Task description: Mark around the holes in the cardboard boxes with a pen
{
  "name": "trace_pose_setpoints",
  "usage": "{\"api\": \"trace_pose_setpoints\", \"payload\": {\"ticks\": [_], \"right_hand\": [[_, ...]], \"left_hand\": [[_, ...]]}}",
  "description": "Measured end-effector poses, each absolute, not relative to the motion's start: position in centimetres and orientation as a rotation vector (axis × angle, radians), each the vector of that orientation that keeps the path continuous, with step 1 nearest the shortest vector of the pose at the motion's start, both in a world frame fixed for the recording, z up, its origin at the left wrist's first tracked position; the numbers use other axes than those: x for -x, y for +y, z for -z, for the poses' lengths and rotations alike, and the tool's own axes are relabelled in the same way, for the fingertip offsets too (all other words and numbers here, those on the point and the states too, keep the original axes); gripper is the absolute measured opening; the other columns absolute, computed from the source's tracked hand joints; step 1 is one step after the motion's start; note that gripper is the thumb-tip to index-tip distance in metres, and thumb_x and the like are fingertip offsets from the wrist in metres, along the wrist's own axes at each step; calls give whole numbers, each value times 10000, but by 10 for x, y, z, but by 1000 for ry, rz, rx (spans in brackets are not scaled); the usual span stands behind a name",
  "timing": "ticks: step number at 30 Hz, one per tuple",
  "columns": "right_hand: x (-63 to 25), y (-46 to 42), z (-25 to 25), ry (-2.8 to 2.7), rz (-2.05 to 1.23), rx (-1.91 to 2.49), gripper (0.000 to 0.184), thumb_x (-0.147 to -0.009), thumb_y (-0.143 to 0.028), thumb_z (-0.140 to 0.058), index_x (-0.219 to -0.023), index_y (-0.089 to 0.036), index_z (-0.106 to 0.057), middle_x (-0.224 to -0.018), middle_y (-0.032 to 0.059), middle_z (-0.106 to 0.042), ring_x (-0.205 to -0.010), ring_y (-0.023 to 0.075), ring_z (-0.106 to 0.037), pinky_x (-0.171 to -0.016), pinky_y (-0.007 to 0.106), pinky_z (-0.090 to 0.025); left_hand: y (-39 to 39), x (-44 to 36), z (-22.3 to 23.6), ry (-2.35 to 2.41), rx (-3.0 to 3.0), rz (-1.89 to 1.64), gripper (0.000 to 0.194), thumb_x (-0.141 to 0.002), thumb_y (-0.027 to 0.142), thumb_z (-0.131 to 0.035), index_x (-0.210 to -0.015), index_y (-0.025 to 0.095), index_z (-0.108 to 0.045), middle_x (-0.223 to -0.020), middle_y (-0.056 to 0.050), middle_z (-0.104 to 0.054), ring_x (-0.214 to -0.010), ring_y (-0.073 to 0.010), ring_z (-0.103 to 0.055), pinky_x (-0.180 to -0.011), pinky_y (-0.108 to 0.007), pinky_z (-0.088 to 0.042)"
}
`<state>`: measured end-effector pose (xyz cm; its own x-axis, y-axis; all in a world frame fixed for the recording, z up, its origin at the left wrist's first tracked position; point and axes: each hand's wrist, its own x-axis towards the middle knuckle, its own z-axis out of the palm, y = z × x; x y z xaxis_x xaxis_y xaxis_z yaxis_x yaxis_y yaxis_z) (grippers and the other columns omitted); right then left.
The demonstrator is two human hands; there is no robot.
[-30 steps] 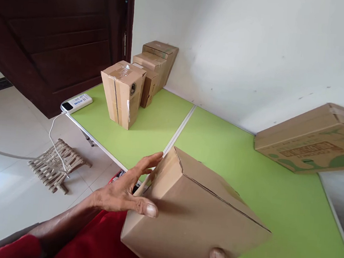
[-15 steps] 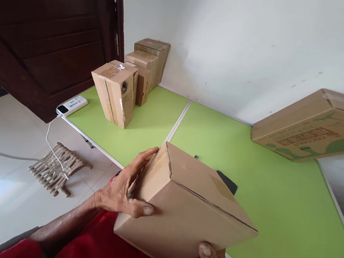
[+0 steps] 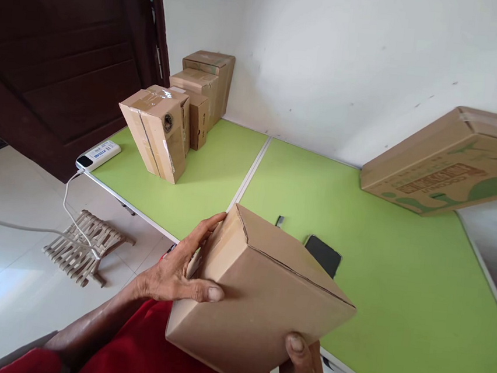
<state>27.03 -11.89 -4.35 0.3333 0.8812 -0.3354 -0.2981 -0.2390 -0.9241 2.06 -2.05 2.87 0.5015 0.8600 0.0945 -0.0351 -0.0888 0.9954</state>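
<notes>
A plain brown cardboard box (image 3: 259, 305) is held tilted in front of my body, above the table's near edge. My left hand (image 3: 183, 271) grips its left end, with the thumb on the near face and the fingers along the taped side. At the lower right, my right hand (image 3: 303, 368) holds the box, its thumb pressed on the near face; the other fingers are mostly hidden behind and below. Beyond the box, a dark phone (image 3: 323, 255) and a small dark grey item (image 3: 280, 220) lie on the green table (image 3: 397, 283).
Several cardboard boxes stand at the back left, the nearest a taped box (image 3: 157, 134). A white device (image 3: 98, 155) with a cable sits at the left corner. A printed carton (image 3: 448, 165) leans at the right by the wall. A woven stool (image 3: 87, 246) stands on the floor.
The box has turned slightly in my hands, its right corner shifting left. More of the phone and the small grey item shows. My view has shifted a little.
</notes>
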Motion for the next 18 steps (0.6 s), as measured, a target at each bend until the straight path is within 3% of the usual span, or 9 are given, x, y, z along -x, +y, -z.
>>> {"api": "trace_pose_setpoints", "payload": {"ticks": [8,14,18], "right_hand": [[-267,-114,34,-535,-1296,1347,774,-809,-704,-829,-1410,-244,-667,-1258,129,-783,-1175,408,-706,-890,473,-565],[-269,-118,38,-488,-1303,1297,878,-770,-721,-844,-1480,-250,-631,-1240,142,-798,-1117,403,-743,-884,483,-599],[-266,-116,21,-386,-1354,1253,923,-786,-681,-841,-1562,-264,-566,-1248,121,-811,-1074,388,-776,-906,496,-632]], "left_hand": [[-23,-27,-29,857,-1425,-787,1141,-837,675,-853,-1751,336,-261,-1840,-147,-245,-1685,-497,-197,-1327,-702,-257],[-23,-33,-31,828,-1430,-764,1131,-856,639,-840,-1760,358,-222,-1828,-131,-278,-1664,-491,-259,-1321,-691,-283],[-22,-35,-33,772,-1467,-727,1105,-925,703,-742,-1784,392,-121,-1858,-77,-196,-1697,-457,-175,-1367,-656,-191]]}}
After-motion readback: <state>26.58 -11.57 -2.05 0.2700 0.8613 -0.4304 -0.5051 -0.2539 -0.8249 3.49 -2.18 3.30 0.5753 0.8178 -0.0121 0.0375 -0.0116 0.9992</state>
